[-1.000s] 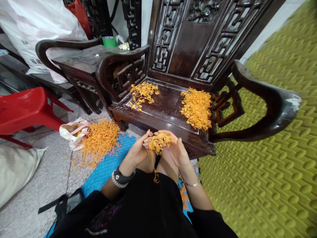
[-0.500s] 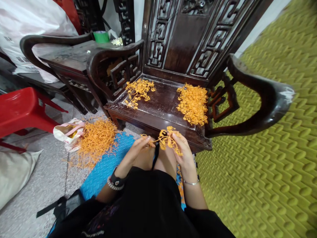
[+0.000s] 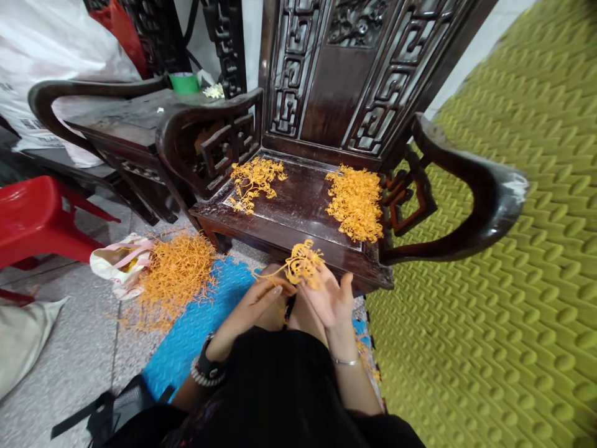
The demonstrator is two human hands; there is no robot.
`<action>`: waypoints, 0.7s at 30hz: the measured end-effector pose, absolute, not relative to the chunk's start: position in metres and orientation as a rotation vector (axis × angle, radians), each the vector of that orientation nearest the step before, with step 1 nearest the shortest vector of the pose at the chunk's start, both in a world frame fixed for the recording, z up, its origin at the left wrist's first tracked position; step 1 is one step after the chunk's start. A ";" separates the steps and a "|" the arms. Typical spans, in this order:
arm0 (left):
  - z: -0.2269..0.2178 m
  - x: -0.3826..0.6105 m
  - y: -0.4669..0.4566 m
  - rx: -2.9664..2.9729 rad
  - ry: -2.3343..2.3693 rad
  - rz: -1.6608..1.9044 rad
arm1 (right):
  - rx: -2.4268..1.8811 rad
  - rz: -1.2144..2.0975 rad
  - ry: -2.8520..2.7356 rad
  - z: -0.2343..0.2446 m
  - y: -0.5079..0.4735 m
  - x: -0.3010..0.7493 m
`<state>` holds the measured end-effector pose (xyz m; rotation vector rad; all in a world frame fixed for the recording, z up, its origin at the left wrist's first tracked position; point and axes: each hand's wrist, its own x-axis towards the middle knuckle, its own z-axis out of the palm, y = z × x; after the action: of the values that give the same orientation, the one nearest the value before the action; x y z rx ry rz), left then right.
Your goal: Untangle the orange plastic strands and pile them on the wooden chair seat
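Note:
My left hand (image 3: 255, 303) is closed, thumb against fingers, on the thin stem side of an orange plastic flower spray (image 3: 302, 264) with curled tips. The spray's curly head lies against the outstretched fingers of my right hand (image 3: 332, 297), which is turned palm up with the thumb apart. Both hands are above my lap, just before the front edge of a dark carved wooden chair (image 3: 305, 199). On its seat sit a smaller cluster of like orange sprays (image 3: 255, 180) at the left and a dense stack of them (image 3: 355, 202) at the right.
A heap of loose orange plastic strips (image 3: 180, 274) spills from a white bag (image 3: 119, 264) on the floor. Nearby are a red stool (image 3: 41, 211), a blue foam mat (image 3: 186, 339), a green tape roll (image 3: 183, 83) on a side table and a yellow-green textured surface (image 3: 471, 323) at the right.
My right hand has gone from pinching the spray to lying spread with palm up beneath its head. The spray has shifted slightly left. My left hand has lowered a little, and the view has tilted.

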<state>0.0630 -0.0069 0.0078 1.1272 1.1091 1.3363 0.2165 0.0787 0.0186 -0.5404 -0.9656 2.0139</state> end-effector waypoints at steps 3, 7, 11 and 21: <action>0.000 0.080 0.004 0.889 1.095 1.443 | -0.433 1.888 -1.121 0.009 0.066 0.207; -0.012 0.096 0.007 0.800 1.137 1.385 | -0.529 1.649 -1.280 0.005 0.060 0.194; -0.022 0.106 0.004 0.953 1.089 1.167 | -0.527 1.662 -1.171 0.008 0.064 0.186; -0.002 0.094 -0.014 1.419 1.253 1.066 | -0.394 2.028 -0.502 0.050 0.091 0.216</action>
<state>0.0936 -0.0141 -0.0022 1.4187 1.2526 1.0659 0.2155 0.0911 0.0497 -0.3935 -0.5021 2.0285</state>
